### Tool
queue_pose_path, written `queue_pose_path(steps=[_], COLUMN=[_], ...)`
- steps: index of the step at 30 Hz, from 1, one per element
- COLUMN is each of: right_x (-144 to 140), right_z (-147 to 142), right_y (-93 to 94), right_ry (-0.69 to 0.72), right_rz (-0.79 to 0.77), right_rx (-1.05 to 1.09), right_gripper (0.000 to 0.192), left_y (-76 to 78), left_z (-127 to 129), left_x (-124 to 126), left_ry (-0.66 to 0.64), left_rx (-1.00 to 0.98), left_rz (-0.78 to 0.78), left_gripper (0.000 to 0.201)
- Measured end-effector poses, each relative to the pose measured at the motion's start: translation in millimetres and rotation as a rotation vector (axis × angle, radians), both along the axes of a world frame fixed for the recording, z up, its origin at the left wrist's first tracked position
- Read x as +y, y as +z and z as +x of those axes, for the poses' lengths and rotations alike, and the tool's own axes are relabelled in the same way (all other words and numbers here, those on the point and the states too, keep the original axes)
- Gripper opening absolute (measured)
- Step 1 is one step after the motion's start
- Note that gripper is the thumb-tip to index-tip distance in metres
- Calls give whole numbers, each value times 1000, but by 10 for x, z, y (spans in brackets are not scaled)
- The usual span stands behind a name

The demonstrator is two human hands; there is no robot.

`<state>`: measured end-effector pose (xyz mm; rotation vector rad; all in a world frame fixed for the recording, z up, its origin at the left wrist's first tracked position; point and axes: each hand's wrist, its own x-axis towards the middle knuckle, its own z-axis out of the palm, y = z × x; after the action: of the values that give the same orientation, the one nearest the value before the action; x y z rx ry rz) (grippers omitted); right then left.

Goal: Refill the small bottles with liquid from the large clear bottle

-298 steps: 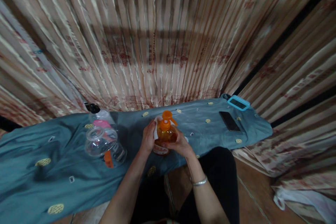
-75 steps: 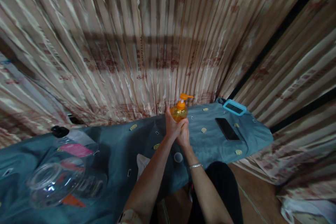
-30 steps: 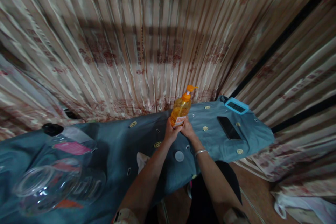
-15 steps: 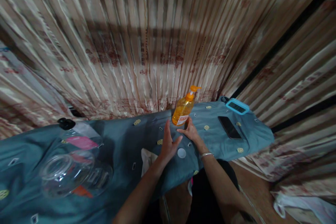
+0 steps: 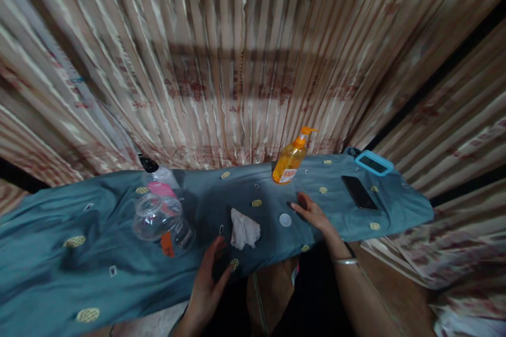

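Where striped curtains (image 5: pixel 237 63) hang, a blue cloth (image 5: pixel 59 221) covers the table.

This looks like a room in a home, dimly lit. A striped, patterned curtain (image 5: pixel 237 63) hangs in folds from 9 through 12 to 3 o'clock, walling in a low surface covered by a blue-grey cloth (image 5: pixel 59 274) with small yellow motifs. Household things lie on it: an orange pump bottle (image 5: pixel 290 160) at 12 o'clock, a dark phone (image 5: pixel 359 192) and a blue-cased device (image 5: pixel 373 163) at 2 o'clock, a clear jar (image 5: pixel 158 218) at 10 o'clock
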<state>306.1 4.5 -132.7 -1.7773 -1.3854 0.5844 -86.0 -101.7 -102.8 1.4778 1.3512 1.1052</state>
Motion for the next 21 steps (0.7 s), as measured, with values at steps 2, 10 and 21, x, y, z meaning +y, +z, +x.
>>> queue_pose_path(steps=[2, 10, 21], right_x=[-59, -187, -413], right_z=[-52, -260, -854], right_y=[-7, 80, 22], right_ry=[17, 13, 54], right_rz=[-19, 7, 273], right_rx=[25, -74, -254], right_gripper=[36, 38, 46], left_y=[5, 27, 184], left_z=[-208, -569, -775], left_x=[-122, -372, 170], left_ry=[88, 371, 481], left_rx=[20, -117, -21], left_rz=[2, -113, 171], left_gripper=[55, 60, 122])
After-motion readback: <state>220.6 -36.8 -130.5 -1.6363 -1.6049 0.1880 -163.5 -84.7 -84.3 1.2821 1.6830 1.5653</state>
